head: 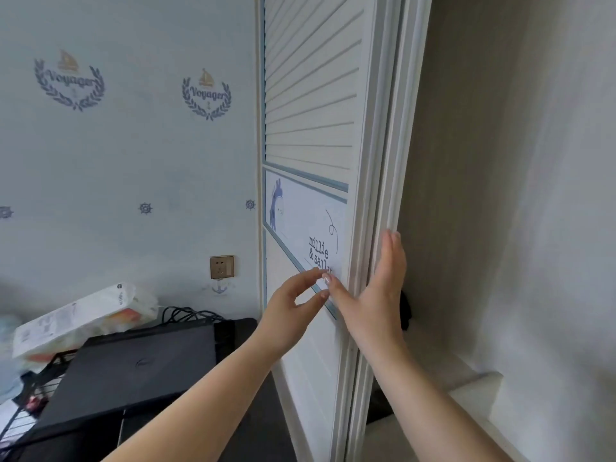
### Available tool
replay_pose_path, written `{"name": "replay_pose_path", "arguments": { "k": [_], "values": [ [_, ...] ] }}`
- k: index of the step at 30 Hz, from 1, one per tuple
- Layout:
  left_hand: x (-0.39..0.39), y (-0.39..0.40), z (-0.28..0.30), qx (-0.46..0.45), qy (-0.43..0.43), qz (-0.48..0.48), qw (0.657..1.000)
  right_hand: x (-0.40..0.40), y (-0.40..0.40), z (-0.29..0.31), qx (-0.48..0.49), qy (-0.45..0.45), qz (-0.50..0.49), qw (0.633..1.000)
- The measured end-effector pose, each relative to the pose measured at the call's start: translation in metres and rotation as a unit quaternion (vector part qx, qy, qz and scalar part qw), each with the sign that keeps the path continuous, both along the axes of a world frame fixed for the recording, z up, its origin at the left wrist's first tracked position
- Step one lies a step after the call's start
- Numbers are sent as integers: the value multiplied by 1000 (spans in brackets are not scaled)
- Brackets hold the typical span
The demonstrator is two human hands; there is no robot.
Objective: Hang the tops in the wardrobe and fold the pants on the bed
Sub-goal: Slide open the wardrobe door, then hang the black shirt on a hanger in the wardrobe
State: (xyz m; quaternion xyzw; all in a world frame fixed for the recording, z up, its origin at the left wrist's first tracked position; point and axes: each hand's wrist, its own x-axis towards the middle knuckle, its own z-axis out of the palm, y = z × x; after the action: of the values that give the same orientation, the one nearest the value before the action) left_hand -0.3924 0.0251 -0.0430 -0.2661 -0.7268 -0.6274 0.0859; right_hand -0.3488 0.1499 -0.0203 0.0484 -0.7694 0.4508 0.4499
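Hands on wardrobe door (310, 128): right hand (380, 295) flat against its edge, left hand (293, 305) loosely curled, empty; panel judged rigid, sliding, best pushed there.

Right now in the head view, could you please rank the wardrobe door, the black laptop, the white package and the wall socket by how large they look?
1. wardrobe door, clearly the largest
2. black laptop
3. white package
4. wall socket, the smallest

The laptop lies nearer the camera than the package, so their true order is unsure.
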Motion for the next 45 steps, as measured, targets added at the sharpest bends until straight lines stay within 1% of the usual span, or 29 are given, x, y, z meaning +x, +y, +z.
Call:
{"name": "replay_pose_path", "arguments": {
  "k": [1, 3, 6, 9, 13, 15, 18, 21, 23, 24, 27, 29, 31, 32, 36, 38, 40, 41, 42, 45],
  "values": [
    [7, -12, -3, 10, -8, 13, 1000, 7, -11, -2, 36, 16, 13, 999],
    [24, -36, -5, 20, -7, 45, 999, 20, -34, -5, 74, 15, 58, 995],
    [52, -81, -7, 21, 4, 86, 996, 37, -71, -8, 98, -28, 137, 985],
    [90, -136, -11, 25, 2, 131, 991, 55, -112, -13, 98, -63, 218, 969],
    [170, -237, -32, 59, -24, 240, 969, 97, -198, -30, 115, -122, 352, 921],
    [223, -291, -45, 62, -45, 304, 950, 130, -252, -43, 137, -141, 413, 889],
    [303, -359, -63, 74, -73, 376, 921, 180, -323, -59, 162, -153, 497, 839],
    [388, -415, -78, 77, -88, 446, 887, 233, -391, -73, 195, -166, 568, 782],
    [460, -456, -91, 83, -98, 508, 851, 282, -447, -82, 224, -165, 622, 732],
    [478, -465, -94, 91, -105, 520, 843, 295, -461, -84, 233, -165, 633, 720],
    [565, -505, -107, 100, -117, 592, 791, 361, -522, -95, 253, -161, 695, 654],
    [613, -519, -112, 99, -122, 627, 763, 398, -553, -103, 273, -164, 727, 608],
    [664, -531, -120, 107, -122, 668, 726, 439, -583, -110, 287, -161, 761, 559],
    [683, -534, -123, 114, -121, 680, 714, 454, -594, -113, 296, -158, 770, 542],
    [755, -541, -139, 129, -116, 740, 650, 515, -637, -125, 328, -141, 808, 469],
    [793, -546, -150, 130, -120, 773, 609, 547, -663, -134, 350, -131, 822, 429],
    [810, -548, -157, 124, -138, 784, 592, 558, -675, -139, 356, -127, 826, 418],
    [825, -552, -164, 130, -146, 798, 570, 570, -688, -145, 364, -127, 833, 396],
    [836, -557, -171, 135, -147, 807, 556, 579, -699, -149, 374, -128, 835, 382],
    [866, -575, -186, 150, -162, 830, 512, 602, -739, -163, 392, -132, 839, 353]
  ]
}}
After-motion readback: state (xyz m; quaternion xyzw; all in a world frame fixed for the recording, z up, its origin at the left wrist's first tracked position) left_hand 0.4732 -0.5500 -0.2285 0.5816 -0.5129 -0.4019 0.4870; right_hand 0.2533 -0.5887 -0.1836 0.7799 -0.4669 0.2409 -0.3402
